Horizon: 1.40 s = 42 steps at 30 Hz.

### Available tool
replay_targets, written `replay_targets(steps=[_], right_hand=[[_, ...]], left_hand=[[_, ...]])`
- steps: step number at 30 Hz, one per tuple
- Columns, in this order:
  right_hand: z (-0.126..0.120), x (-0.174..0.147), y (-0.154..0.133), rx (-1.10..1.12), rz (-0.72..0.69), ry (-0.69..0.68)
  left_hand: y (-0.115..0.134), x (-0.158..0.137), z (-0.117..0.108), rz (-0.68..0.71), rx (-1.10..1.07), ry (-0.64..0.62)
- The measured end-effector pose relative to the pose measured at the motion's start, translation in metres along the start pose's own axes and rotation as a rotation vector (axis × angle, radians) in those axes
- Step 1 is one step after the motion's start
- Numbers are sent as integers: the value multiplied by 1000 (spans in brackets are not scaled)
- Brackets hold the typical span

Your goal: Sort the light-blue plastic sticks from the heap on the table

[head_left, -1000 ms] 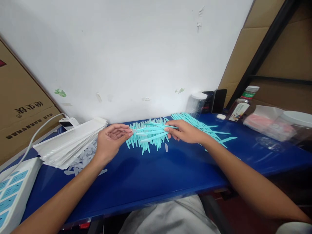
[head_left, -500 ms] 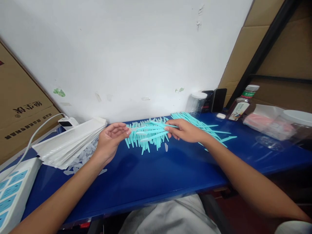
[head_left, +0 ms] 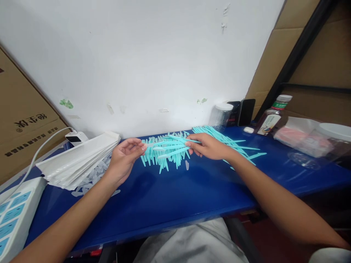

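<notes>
My right hand (head_left: 204, 146) is closed round several turquoise eyebrow razors (head_left: 175, 151), which fan out to the left. My left hand (head_left: 127, 157) pinches a small translucent blade cap (head_left: 149, 145) between thumb and fingertips, close to the tip of one held razor. Whether the cap touches that blade I cannot tell. Behind and below the hands lies a heap of turquoise razors with caps (head_left: 161, 166). More turquoise razors (head_left: 241, 149) lie spread to the right, partly hidden by my right hand. Loose translucent caps (head_left: 94, 175) are piled beside my left forearm.
White plastic bags (head_left: 79, 160) are stacked at the left, near a power strip (head_left: 22, 212). A clear jar (head_left: 221, 115), a phone (head_left: 246, 112), a bottle (head_left: 271, 117) and a pink packet (head_left: 301, 137) stand or lie on the right. One cap (head_left: 187, 165) lies alone mid-table.
Barely anything differs. Both hands keep their grips and stay in almost the same place, with the cap still at the razor tips.
</notes>
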State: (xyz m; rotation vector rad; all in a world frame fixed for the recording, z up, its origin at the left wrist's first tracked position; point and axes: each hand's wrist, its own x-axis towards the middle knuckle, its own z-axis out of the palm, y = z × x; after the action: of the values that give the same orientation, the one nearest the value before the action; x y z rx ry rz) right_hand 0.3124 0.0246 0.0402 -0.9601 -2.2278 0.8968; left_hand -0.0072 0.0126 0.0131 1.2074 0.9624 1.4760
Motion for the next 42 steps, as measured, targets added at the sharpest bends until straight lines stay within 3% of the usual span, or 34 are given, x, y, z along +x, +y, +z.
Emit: replay_targets(steps=[42], right_hand=[[1,0,1,-6,4,6]], left_hand=[[-1,0,1,-32,-20,-15]])
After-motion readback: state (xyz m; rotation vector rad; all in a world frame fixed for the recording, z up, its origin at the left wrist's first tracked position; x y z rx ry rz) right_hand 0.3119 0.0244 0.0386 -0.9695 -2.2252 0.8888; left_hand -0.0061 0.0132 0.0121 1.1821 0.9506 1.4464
